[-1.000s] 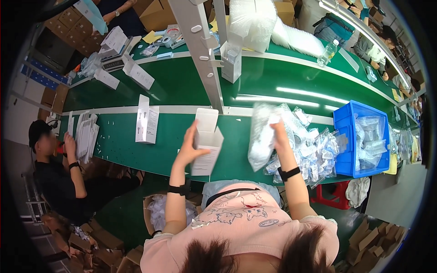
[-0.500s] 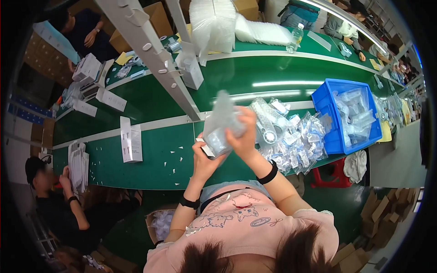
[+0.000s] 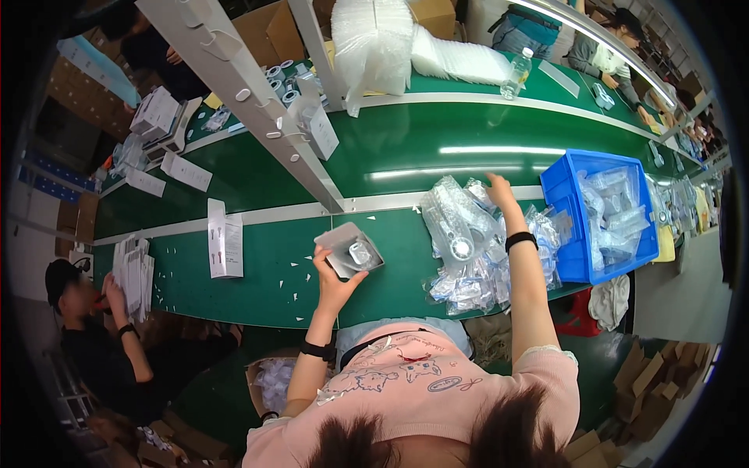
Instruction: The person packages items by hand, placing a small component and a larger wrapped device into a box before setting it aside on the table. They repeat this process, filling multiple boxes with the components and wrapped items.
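My left hand (image 3: 335,288) grips a small white box (image 3: 331,238), its top open and tilted toward me, above the green bench. Inside the box sits a grey-white piece in clear wrap (image 3: 361,253). My right hand (image 3: 499,191) reaches to the far side of a pile of small clear packets (image 3: 478,281), fingers partly stretched out beside a packet at its back edge. Nothing shows in that hand. Larger bubble-wrapped bundles (image 3: 452,226) lie on the pile's left part, left of my right forearm.
A blue bin (image 3: 562,183) of wrapped parts stands right of the pile. An upright white carton (image 3: 226,238) and a stack of flat white boxes (image 3: 134,273) are to the left. A metal post (image 3: 289,148) rises behind the bench. Another person sits at far left.
The wrapped piece that both hands held over the box now sits inside it. My right hand has left the box and moved right to the packets. The box has tipped open toward me.
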`<state>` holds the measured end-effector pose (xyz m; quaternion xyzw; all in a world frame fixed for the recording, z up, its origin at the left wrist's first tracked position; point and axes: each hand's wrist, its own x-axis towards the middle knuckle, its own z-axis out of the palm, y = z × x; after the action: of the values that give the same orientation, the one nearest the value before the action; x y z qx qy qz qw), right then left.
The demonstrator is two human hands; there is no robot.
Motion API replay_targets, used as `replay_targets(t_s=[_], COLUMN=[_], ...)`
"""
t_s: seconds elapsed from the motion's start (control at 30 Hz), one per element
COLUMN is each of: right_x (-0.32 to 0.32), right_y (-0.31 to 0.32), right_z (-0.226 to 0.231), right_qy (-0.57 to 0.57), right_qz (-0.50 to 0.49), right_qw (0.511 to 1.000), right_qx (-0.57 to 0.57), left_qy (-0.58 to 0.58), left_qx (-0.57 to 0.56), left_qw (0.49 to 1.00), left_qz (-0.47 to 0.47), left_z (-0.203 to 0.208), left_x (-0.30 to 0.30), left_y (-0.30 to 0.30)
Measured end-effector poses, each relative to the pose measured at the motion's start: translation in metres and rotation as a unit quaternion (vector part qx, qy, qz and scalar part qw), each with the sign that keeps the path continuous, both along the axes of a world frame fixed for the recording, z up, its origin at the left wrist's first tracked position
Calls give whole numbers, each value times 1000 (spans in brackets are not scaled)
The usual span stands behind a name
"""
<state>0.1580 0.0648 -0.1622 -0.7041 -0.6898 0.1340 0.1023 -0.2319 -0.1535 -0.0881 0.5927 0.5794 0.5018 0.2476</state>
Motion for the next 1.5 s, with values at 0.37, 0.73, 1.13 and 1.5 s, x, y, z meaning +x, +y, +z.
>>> replay_targets(t_s=[0.37, 0.73, 1.13, 1.5], right_x=[-19, -206, -235, -248], right_y=[-7, -150, -158, -175], right_z=[9, 174, 144, 139], right_qy=[51, 442, 318, 155], right_qz=[-59, 259, 445, 495], right_qw=[990, 830, 768, 833], right_qx=[116, 221, 333, 190], left_qy=[160, 58, -118, -180], left_qx=[-8, -21, -73, -64], left_qw=[987, 993, 984, 977], left_qz=[7, 101, 115, 94], left_z=[46, 43, 22, 19], left_x=[-7, -8, -21, -17], left_y=[3, 21, 7, 6])
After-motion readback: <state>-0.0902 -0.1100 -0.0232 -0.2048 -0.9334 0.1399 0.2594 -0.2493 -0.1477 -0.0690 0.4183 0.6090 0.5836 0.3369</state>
